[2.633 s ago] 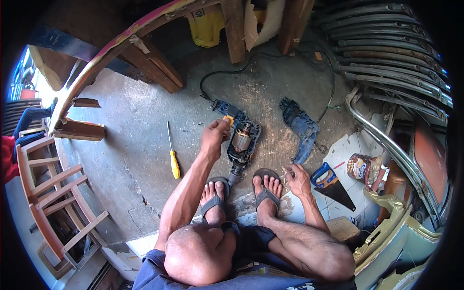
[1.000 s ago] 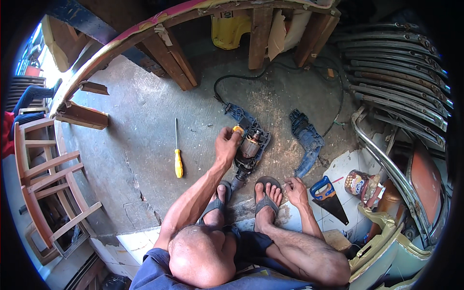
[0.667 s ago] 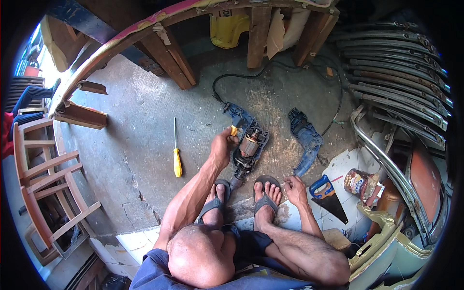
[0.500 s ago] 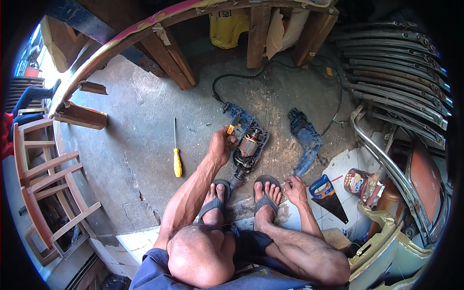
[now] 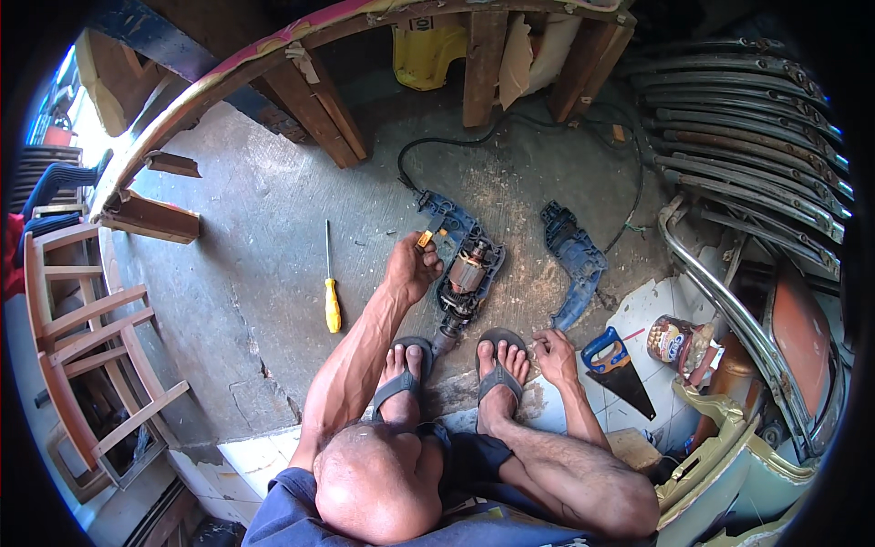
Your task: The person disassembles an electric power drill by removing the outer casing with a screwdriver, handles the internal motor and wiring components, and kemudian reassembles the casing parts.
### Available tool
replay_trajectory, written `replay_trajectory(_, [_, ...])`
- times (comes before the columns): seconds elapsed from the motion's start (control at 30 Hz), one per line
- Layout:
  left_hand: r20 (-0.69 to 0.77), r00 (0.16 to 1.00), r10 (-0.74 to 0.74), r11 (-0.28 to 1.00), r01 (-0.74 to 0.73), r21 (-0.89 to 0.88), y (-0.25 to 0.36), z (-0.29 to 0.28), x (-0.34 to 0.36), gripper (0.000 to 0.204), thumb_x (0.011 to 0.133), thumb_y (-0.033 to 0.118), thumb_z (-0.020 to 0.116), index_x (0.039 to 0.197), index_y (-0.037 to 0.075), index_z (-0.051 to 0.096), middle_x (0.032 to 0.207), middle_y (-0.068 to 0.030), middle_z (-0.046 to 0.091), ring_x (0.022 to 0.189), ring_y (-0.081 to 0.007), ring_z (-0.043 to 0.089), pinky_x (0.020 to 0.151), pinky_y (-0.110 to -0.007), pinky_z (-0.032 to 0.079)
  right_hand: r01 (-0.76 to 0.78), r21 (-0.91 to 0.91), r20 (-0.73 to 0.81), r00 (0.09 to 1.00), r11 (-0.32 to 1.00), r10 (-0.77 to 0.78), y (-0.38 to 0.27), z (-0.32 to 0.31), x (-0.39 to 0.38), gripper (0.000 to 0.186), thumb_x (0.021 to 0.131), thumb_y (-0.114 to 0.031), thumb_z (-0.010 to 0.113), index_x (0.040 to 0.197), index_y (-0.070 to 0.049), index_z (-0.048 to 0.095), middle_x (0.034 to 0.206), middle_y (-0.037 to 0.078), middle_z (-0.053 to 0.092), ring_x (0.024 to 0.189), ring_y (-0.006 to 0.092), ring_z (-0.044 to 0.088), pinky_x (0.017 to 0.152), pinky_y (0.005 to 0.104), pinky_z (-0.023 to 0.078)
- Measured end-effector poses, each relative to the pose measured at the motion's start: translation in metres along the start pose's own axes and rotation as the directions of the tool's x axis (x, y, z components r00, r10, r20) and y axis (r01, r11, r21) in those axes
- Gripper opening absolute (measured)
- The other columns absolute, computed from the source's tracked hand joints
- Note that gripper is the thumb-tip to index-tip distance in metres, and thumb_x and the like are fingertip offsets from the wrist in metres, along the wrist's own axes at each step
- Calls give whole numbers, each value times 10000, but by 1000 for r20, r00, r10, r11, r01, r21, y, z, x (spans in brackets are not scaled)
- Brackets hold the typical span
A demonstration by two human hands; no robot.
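A blue power drill [image 5: 469, 269] lies opened on the concrete floor, its motor and gears bare and its chuck near my left foot. Beside the drill's handle, my left hand [image 5: 413, 269] is closed on a small yellow piece [image 5: 425, 239]; its far end is hard to make out. The other half of the blue casing [image 5: 574, 264] lies to the right. Just below that casing's near end, my right hand [image 5: 556, 358] has its fingers curled together; whatever they hold is hidden. A yellow-handled screwdriver [image 5: 332, 305] lies left of my left forearm.
A handsaw [image 5: 618, 372] lies right of my right hand, near a printed tub [image 5: 670, 342]. Stacked metal chair frames [image 5: 747, 137] stand at right. Wooden frames [image 5: 100, 337] lean at left, and a wooden furniture piece [image 5: 328, 109] spans the back. A black cable [image 5: 456, 139] curves behind the drill.
My left hand has shifted slightly left and up, with the yellow piece tilting in its fingers. The right hand stays where it was.
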State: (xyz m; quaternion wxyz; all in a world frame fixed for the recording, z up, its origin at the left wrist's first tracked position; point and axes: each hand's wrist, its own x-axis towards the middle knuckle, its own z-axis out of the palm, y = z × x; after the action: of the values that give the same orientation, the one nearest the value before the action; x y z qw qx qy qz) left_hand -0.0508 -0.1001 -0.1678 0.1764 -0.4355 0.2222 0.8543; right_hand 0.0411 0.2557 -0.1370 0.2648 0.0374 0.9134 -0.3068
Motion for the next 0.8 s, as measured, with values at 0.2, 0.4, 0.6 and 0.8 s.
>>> replay_trajectory(0.2, [13,1000,7,1000,-7,7,0,0,0,305,1002,353,451,806,130,520,604,6,444,669,-201,459,739,-343,409,13,0,-9,1000,1000,-13,8,3,1,187,895,-72,643,1056,0,702,1025,150,688,836,256,721,764,361,567])
replay_trajectory(0.4, [7,1000,18,1000,-18,11,1,4,-5,284,996,331,466,806,126,520,609,5,443,651,-191,451,729,-338,413,15,-8,-12,1000,1000,-15,6,3,1,182,895,-70,640,1053,-5,704,1008,139,684,810,244,714,753,352,566])
replay_trajectory(0.6, [1,1000,23,1000,-23,8,0,6,-7,275,992,322,480,807,124,527,615,11,452,629,-167,448,725,-332,416,24,-4,-17,1000,1000,-24,10,4,1,183,897,-72,639,1055,-9,705,1016,138,684,813,242,713,754,350,566])
replay_trajectory(0.8, [-4,999,41,999,-41,-1,-1,9,-9,267,984,319,503,803,124,532,624,14,471,632,-164,462,726,-332,417,8,-5,-15,1000,1000,-8,7,3,1,184,898,-74,640,1058,-9,706,1020,140,685,823,247,713,766,353,568])
